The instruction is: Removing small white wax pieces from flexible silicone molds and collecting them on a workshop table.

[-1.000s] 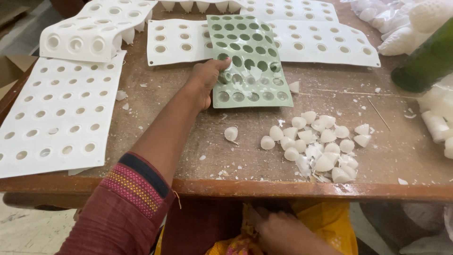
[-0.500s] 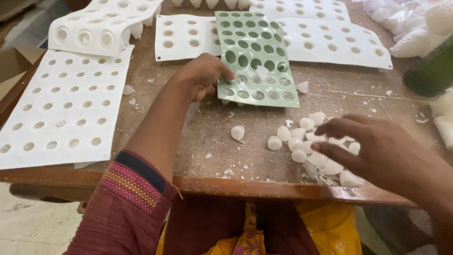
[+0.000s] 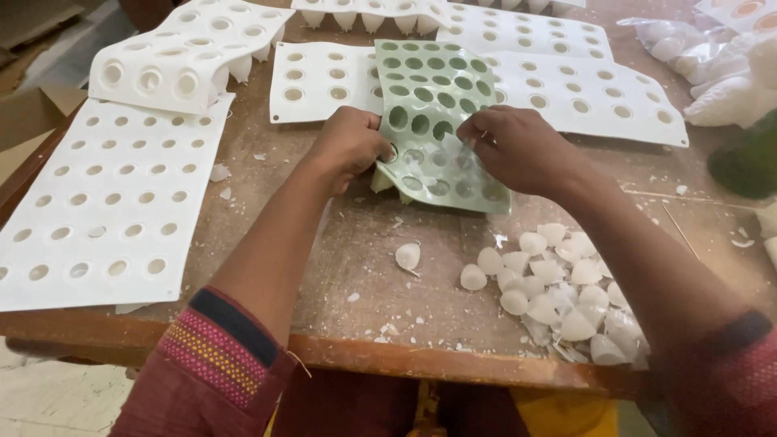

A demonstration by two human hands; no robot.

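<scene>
Both hands grip the green silicone mould [image 3: 437, 121], which lies mid-table over the white mould sheets [image 3: 566, 89]. The left hand [image 3: 348, 150] pinches its near left edge with curled fingers; the right hand [image 3: 518, 150] presses its right side, fingers closed on it. Beyond the mould's right edge sit clear plastic bags [image 3: 704, 57]; nearer than it, a heap of white cone-shaped castings [image 3: 558, 291].

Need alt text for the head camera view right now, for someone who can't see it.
Both hands, left hand and right hand, grip a green mould sheet on a wooden table. White mould sheets lie around; a pile of white cone-shaped casts sits front right.
</scene>
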